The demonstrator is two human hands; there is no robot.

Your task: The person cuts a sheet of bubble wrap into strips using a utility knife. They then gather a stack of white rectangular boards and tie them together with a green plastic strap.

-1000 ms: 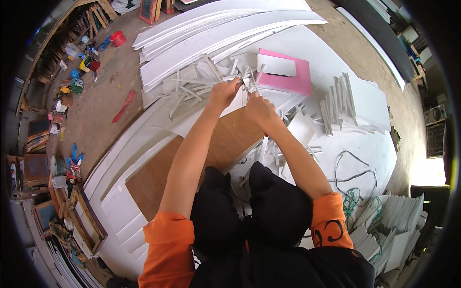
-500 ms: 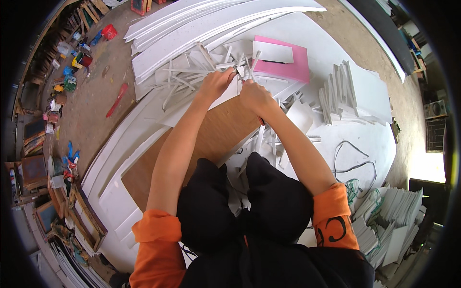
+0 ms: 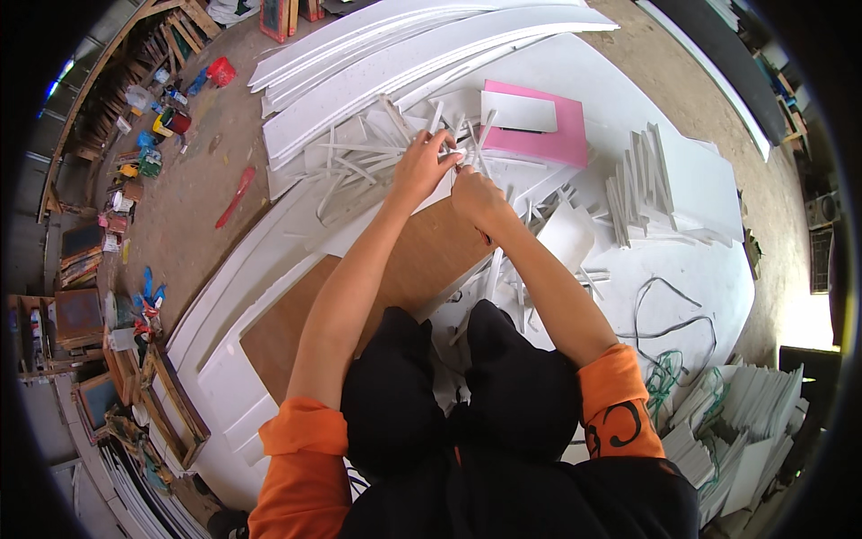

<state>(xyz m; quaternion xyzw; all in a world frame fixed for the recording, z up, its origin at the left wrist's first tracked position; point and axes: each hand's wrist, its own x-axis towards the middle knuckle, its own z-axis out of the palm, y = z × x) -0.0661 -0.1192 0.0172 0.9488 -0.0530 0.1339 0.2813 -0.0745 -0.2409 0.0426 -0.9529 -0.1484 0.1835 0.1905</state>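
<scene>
Both my hands meet over the far edge of a white sheet [image 3: 364,218] lying on a brown wood-toned board [image 3: 395,267]. My right hand [image 3: 480,199] is closed round a hand tool whose red-and-black handle end [image 3: 485,237] sticks out below the palm; its working end is mostly hidden, so its exact kind is unclear. Just left of it, my left hand [image 3: 422,169] pinches a small white piece [image 3: 461,155] between thumb and fingers at the tool's tip. A heap of loose white offcut strips [image 3: 355,166] lies beyond and beside both hands.
Long white boards [image 3: 359,90] are stacked at the far left. A pink sheet [image 3: 566,135] with a white card lies far right of my hands. Upright white panels [image 3: 700,175] stand at right, near a black cord [image 3: 637,314]. My knees are close below the brown board.
My left hand's fingers have shifted and spread, with the thumb now nearer my right hand. The whole view has moved slightly, so the scene sits lower and further right.
</scene>
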